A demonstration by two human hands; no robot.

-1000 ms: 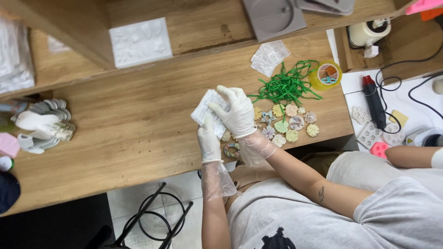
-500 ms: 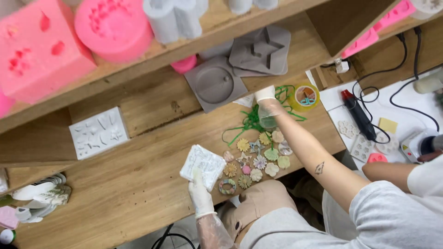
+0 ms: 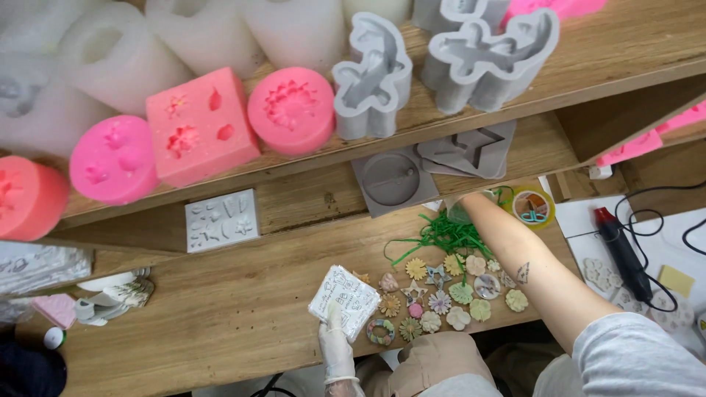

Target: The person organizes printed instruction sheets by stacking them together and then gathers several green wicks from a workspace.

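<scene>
My gloved left hand (image 3: 336,349) holds a white square silicone mould (image 3: 346,298) by its near edge, just above the wooden table (image 3: 220,309). To its right lie several small cast flowers, stars and discs (image 3: 441,301) in pale colours. My right arm stretches across them to the back of the table. My gloved right hand (image 3: 457,208) is at a heap of green shredded strands (image 3: 441,235), next to a yellow tape roll (image 3: 533,206). Its fingers are mostly hidden, so its grip is unclear.
A shelf above carries pink moulds (image 3: 198,125), grey moulds (image 3: 371,77) and white ones. Flat grey moulds (image 3: 390,180) and a white relief mould (image 3: 220,219) lean at the back. A red-and-black corded tool (image 3: 621,246) lies at the right. Folded gloves (image 3: 110,298) lie at the left.
The view has tilted up to the shelves. My right hand left the white mould and reached back to the green strands. The left hand still holds the mould.
</scene>
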